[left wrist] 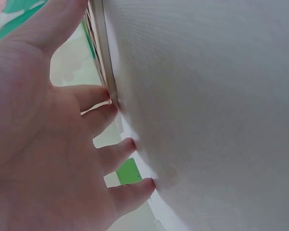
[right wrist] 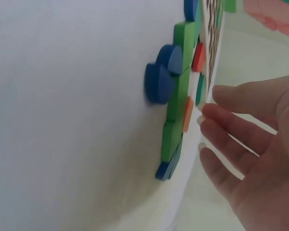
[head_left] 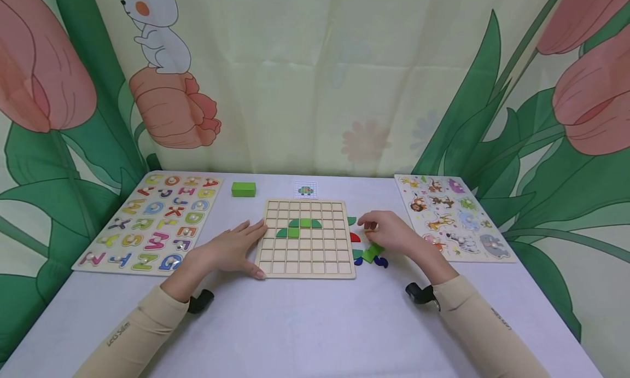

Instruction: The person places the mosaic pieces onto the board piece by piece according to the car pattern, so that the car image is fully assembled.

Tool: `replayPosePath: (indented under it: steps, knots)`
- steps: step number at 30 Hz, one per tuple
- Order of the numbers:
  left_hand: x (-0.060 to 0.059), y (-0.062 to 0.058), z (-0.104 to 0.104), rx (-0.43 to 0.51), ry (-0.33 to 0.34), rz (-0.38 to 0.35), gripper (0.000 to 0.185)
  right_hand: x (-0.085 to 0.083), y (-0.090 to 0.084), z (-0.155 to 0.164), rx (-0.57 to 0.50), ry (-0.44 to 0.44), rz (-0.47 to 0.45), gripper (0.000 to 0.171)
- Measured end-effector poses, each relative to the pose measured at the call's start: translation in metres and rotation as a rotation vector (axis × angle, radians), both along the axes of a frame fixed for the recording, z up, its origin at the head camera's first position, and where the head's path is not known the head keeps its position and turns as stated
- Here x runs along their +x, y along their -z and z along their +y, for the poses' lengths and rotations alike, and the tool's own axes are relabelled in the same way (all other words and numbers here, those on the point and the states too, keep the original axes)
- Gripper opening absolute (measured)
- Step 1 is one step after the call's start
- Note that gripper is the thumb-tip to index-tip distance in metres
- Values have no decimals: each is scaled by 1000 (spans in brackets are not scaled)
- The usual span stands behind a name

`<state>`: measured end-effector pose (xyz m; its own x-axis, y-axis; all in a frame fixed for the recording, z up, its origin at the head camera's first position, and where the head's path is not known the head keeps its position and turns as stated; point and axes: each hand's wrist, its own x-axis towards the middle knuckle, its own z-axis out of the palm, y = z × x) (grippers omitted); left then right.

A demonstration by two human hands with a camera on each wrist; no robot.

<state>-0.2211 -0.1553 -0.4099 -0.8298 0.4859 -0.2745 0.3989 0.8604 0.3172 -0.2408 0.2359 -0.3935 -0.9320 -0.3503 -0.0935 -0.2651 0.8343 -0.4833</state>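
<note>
A wooden grid board point(head_left: 306, 257) lies at the middle of the table, with light green square blocks point(head_left: 305, 223) and dark green curved blocks point(head_left: 281, 233) in some of its cells. My left hand point(head_left: 233, 248) is spread along the board's left edge, its fingertips touching the rim. Over the loose blocks at the board's right, my right hand point(head_left: 391, 233) hovers with fingers loosely bent; nothing shows between them in the right wrist view. Those blocks include light green ones point(right wrist: 179, 96), blue curved ones point(right wrist: 159, 84), a red one point(right wrist: 198, 57) and an orange one point(right wrist: 188, 114).
A letter puzzle board point(head_left: 152, 222) lies at the left, and an animal puzzle board point(head_left: 453, 219) at the right. Behind the grid board are a green rectangular block point(head_left: 243, 189) and a small pattern card point(head_left: 305, 190). A printed curtain point(head_left: 315, 93) hangs behind the table.
</note>
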Motion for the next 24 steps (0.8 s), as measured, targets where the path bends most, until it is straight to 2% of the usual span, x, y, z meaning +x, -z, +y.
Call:
replayPosePath:
  steps: [15,24]
  knots:
    - [1,0,0,8,10,6,123,-4,9,14,80,-5,-4,28]
    - [1,0,-1,8,6,8,123,-7,8,18,53,15,-68,37]
